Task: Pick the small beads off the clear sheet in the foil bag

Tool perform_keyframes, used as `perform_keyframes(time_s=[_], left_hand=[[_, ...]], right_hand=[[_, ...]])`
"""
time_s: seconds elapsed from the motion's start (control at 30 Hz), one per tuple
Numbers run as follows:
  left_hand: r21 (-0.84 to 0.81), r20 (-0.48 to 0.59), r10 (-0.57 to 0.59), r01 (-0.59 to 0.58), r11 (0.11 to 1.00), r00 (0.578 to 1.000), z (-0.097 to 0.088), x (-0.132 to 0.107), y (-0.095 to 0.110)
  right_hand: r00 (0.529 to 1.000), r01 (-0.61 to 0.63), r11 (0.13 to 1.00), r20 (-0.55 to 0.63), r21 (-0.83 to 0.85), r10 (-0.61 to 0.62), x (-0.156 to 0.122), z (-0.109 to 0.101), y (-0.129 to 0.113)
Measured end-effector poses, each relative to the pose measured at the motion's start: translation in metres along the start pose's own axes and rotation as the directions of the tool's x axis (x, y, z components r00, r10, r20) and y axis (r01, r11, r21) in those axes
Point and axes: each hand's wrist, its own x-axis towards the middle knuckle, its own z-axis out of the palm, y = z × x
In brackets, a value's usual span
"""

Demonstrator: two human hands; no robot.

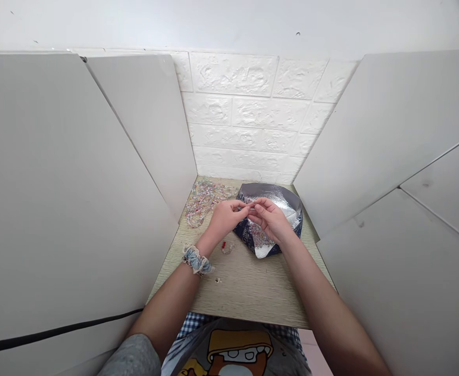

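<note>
My left hand (229,214) and my right hand (267,216) meet fingertip to fingertip over a bag (288,201) with a silvery lining and dark blue outside. Both are closed in a pinch; whatever sits between the fingertips is too small to make out. Inside the bag's mouth lie small pinkish beads (261,239). To the left of my left hand a heap of colourful beaded strands (206,201) is spread on the table. Below that hand rests a small loop of beads with a red piece (224,245).
The narrow wooden table (253,290) is walled in by a white panel on the left (147,115) and another on the right (370,136). White brick-patterned wall (249,112) stands behind. A tiny dark-and-light piece (218,280) lies near the front. A black cable (60,330) runs at lower left.
</note>
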Motion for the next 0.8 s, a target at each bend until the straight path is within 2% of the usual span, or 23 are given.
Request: perform_keyframes(time_s=[0.33, 0.8], left_hand=[[0.034, 0.040, -0.017, 0.015, 0.999, 0.999, -0.0025, -0.0008, 0.0006], [0.053, 0.036, -0.010, 0.008, 0.999, 0.999, -0.0037, -0.0019, 0.0075]], right_hand=[[1.000, 0.017, 1.000, 0.023, -0.007, -0.017, 0.0007, -0.0007, 0.0022], [1.000, 0.012, 0.999, 0.024, -0.049, -0.011, 0.0001, 0.0012, 0.0019]])
